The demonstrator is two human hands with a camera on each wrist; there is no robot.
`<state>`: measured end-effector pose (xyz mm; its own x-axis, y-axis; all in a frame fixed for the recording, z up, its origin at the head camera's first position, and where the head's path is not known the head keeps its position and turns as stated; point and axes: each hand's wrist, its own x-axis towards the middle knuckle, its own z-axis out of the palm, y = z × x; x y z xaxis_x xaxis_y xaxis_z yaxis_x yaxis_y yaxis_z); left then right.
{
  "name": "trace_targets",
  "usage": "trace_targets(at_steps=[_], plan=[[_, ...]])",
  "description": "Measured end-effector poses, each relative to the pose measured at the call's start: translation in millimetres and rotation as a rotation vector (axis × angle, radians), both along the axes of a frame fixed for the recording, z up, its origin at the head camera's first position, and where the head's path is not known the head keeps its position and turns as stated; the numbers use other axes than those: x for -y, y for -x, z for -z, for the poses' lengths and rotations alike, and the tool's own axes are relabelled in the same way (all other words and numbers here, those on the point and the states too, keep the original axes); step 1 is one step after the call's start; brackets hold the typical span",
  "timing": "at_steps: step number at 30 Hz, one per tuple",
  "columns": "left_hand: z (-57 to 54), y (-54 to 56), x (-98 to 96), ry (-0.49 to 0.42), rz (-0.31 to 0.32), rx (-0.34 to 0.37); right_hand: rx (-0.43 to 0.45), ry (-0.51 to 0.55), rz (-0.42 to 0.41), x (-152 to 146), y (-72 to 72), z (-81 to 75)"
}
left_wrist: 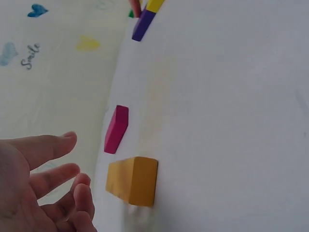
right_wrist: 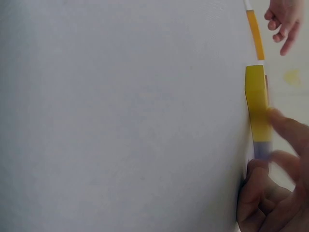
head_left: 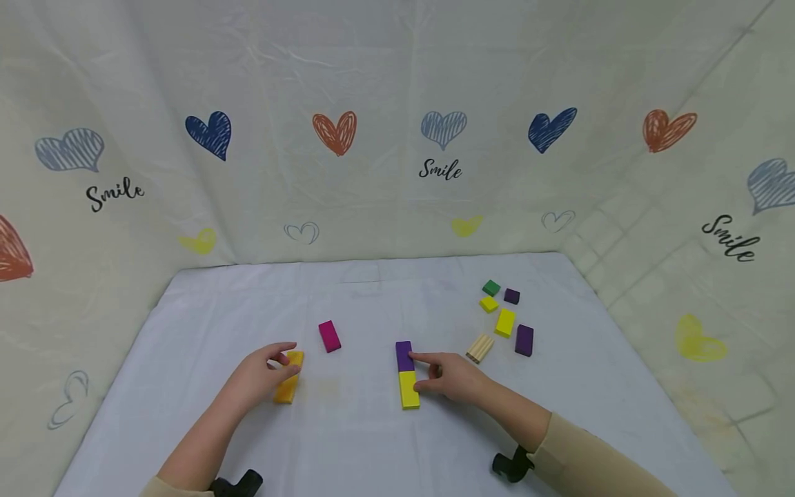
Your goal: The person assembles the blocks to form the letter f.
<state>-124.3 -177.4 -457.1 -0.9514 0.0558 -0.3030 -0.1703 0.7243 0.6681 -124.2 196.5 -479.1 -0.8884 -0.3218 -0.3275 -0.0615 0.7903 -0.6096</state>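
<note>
In the head view, a purple block point(head_left: 404, 356) and a yellow block point(head_left: 408, 391) lie end to end in a line on the white cloth. My right hand point(head_left: 452, 376) is at their right side, index fingertip touching the purple one and thumb at the yellow one. Its other fingers are bent and hold nothing. My left hand point(head_left: 261, 375) hovers beside an orange block point(head_left: 288, 378), covering part of it in that view. In the left wrist view a gap shows between its loose fingers and the orange block point(left_wrist: 144, 181). A magenta block point(head_left: 330, 336) lies just beyond.
At the right lie a small bundle of wooden pieces point(head_left: 480, 348), a yellow block point(head_left: 506, 323), a purple block point(head_left: 524, 340), a smaller yellow block point(head_left: 488, 304), a green block point(head_left: 491, 288) and a dark block point(head_left: 512, 296). A heart-printed curtain point(head_left: 385, 193) hangs behind the table.
</note>
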Motion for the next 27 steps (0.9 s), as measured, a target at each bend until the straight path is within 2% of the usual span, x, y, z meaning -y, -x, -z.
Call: trace_targets(at_steps=[12,22,27], plan=[[17.6,4.5,5.6,0.095,0.004,0.079,0.003,-0.002,0.01,-1,0.0,1.8],[18.0,6.8,4.1,0.169,0.051,0.071,-0.009,-0.019,-0.001,-1,0.5,2.7],[17.0,6.7,1.0,0.176,0.056,0.06,-0.008,-0.02,0.001,-1,0.2,2.6]])
